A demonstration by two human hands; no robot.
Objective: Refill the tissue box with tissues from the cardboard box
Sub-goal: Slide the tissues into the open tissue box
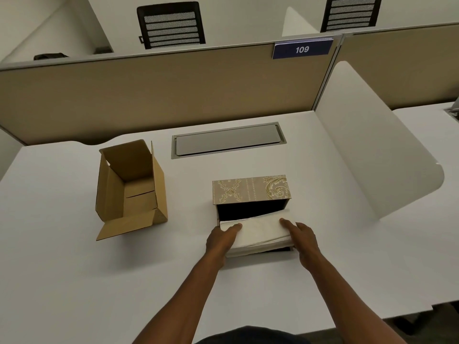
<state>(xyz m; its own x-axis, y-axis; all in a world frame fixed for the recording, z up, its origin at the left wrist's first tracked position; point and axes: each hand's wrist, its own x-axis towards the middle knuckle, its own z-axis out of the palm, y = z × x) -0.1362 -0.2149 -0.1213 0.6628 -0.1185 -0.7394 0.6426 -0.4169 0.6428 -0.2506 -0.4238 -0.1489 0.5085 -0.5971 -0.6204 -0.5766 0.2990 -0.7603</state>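
Note:
A beige tissue box (250, 188) with a gold floral pattern lies on the white desk, its dark open side facing me. A white stack of tissues (260, 230) sits partly inside that opening, its far edge in the dark interior. My left hand (221, 242) grips the stack's left end, thumb on top. My right hand (304, 240) holds the right end the same way. The brown cardboard box (129, 187) stands open to the left, and its inside looks empty.
A grey cable-tray lid (228, 140) is set into the desk (74, 269) behind the tissue box. A beige partition (149, 95) with a "109" sign closes the back. A white curved divider (372, 150) stands at the right. Two black chairs sit beyond the partition.

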